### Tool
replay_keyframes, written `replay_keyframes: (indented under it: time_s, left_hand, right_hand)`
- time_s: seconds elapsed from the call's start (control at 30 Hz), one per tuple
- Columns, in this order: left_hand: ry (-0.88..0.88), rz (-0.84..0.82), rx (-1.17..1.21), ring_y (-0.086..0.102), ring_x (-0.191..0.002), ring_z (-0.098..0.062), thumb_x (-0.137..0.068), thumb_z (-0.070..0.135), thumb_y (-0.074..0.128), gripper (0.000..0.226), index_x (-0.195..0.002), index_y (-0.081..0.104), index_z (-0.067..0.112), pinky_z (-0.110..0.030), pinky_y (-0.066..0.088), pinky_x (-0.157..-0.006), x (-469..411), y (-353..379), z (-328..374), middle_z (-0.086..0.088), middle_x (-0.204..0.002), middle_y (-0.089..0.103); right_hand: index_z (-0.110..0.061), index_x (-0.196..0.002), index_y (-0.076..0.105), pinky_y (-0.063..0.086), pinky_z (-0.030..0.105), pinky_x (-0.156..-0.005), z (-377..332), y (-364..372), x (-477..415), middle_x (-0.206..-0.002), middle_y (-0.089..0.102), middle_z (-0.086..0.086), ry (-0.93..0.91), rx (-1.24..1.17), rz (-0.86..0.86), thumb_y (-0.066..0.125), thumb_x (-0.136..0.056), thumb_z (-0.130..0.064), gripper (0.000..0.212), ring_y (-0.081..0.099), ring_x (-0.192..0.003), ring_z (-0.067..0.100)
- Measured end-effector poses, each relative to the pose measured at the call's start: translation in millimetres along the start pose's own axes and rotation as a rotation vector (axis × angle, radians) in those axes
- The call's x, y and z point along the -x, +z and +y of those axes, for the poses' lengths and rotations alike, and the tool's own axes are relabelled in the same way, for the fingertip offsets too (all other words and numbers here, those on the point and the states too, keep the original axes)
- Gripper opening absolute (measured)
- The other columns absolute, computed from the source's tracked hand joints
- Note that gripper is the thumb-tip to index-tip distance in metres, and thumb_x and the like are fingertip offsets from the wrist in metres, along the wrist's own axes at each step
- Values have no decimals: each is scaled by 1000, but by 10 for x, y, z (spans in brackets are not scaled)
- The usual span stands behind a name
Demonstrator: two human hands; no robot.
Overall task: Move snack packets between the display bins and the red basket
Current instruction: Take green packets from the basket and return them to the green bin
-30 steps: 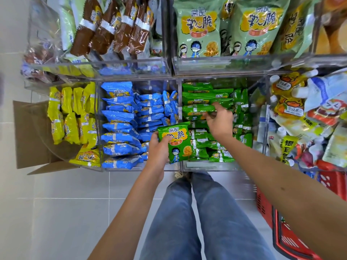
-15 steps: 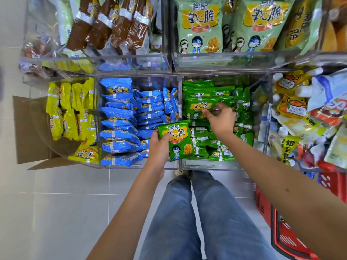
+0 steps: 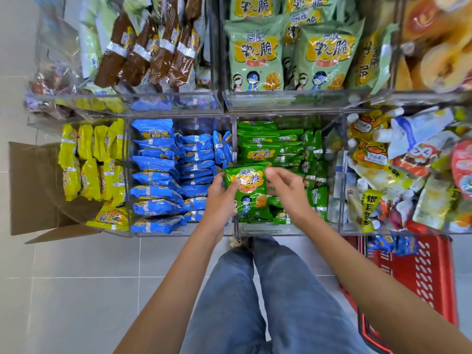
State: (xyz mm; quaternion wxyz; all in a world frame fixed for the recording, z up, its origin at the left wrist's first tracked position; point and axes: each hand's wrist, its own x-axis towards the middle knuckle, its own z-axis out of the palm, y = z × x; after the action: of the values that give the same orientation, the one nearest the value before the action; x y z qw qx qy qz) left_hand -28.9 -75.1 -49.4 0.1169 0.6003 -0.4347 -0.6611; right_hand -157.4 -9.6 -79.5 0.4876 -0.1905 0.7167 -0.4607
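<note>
A green snack packet [image 3: 249, 190] is held upright over the front of the clear bin of green packets [image 3: 286, 149]. My left hand [image 3: 221, 194] grips its left edge, thumb on the front. My right hand [image 3: 287, 189] is at the packet's right edge with curled fingers; whether it pinches the packet is unclear. The red basket [image 3: 419, 272] stands on the floor at the lower right, with blue packets [image 3: 390, 245] showing at its far end.
Left of the green bin are a bin of blue packets [image 3: 163, 175] and one of yellow packets [image 3: 89, 162]. An open cardboard box [image 3: 33, 187] sits at far left. Mixed pouches [image 3: 398, 169] fill the right bin. Larger green bags [image 3: 258, 52] fill the upper shelf.
My right hand has drawn back from the green packets deeper in the bin to the right edge of the held packet. The left hand has lifted that packet slightly toward the green bin.
</note>
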Motion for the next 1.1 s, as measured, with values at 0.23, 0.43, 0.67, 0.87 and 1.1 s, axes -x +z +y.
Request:
replay_keyframes:
  time_s: [0.23,0.43,0.67,0.87,1.1]
  left_hand:
    - [169,59,-265,50,-117,-16,-95,23,53,34,-128,49,15,-33,40,-101,-40,85,44,4,-121,54]
    - [160,91,-499,30,-139,-20,-96,23,51,61,-148,23,13,-35,26,-112,-289,48,-173,-4,-153,30]
    - [95,37,-591,34,-137,-26,-93,27,54,73,-151,10,18,-38,32,-105,-372,189,-411,-3,-154,30]
    - [118,36,-553,35,-137,-23,-93,26,55,73,-151,11,19,-36,32,-107,-392,171,-452,-2,-154,30]
    - [106,60,-562,36,-137,-23,-93,27,55,73,-151,11,21,-36,34,-105,-401,186,-458,0,-154,31]
  right_hand:
    - [-12,-108,52,47,5,-61,-56,-154,-8,-90,54,-5,78,-47,4,74,-74,-4,42,56,-79,3]
    - [-16,-97,52,54,23,-73,-33,-316,-248,-107,61,10,53,67,157,72,-74,2,36,63,-85,19]
    - [-10,-105,64,48,17,-75,231,-41,-558,-87,62,0,-110,411,198,76,-74,-7,34,57,-78,9]
    - [-7,-112,63,49,23,-81,421,80,-588,-102,69,6,-94,463,397,78,-73,-22,44,64,-88,17]
    - [-4,-112,63,50,23,-78,526,113,-466,-100,69,9,-79,480,397,73,-79,-20,38,63,-87,18]
